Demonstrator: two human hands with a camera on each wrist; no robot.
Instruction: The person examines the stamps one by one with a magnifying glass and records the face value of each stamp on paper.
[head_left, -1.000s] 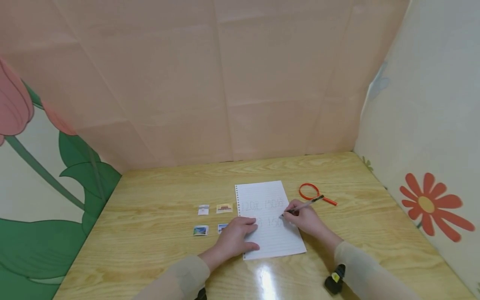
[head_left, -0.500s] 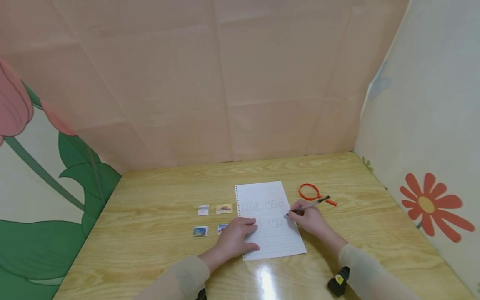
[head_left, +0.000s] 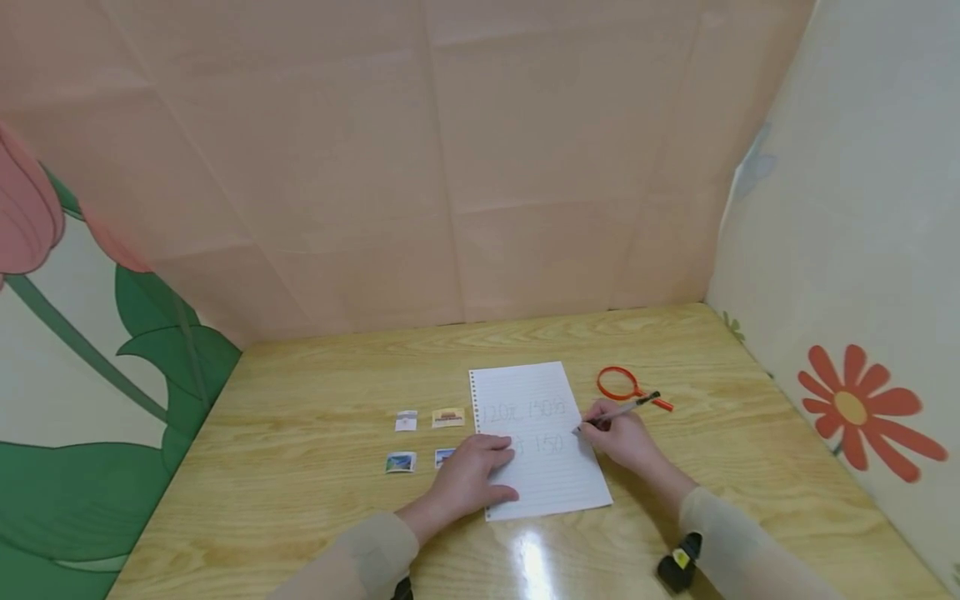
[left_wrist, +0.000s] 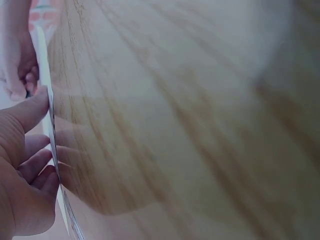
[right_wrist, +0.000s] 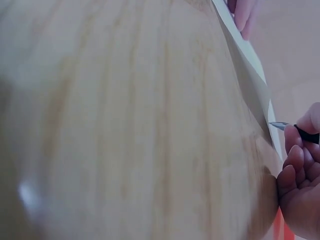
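Observation:
A lined white sheet of paper (head_left: pixel 525 383) with punched holes down its left edge lies on the table, bearing two rows of handwritten figures; "150" is readable in the lower row. My left hand (head_left: pixel 468 473) rests on the sheet's left side, thumb and fingers spread, covering part of the lower row. In my right hand (head_left: pixel 624 435) a pen (head_left: pixel 626 407) is pinched, its tip at the paper just right of "150". The right wrist view shows the pen's metal tip (right_wrist: pixel 278 125) close to the paper's edge.
Several small picture stamps (head_left: pixel 401 462) lie left of the paper, one partly behind my left hand. A red magnifying glass (head_left: pixel 618 382) lies beyond my right hand. The wooden table (head_left: pixel 300 467) meets a pink-covered wall (head_left: pixel 375 208) at the back.
My right hand has shifted slightly right with the pen, uncovering the figures "150" in the lower row. Over the last half second it has hardly moved. The left hand stays in place.

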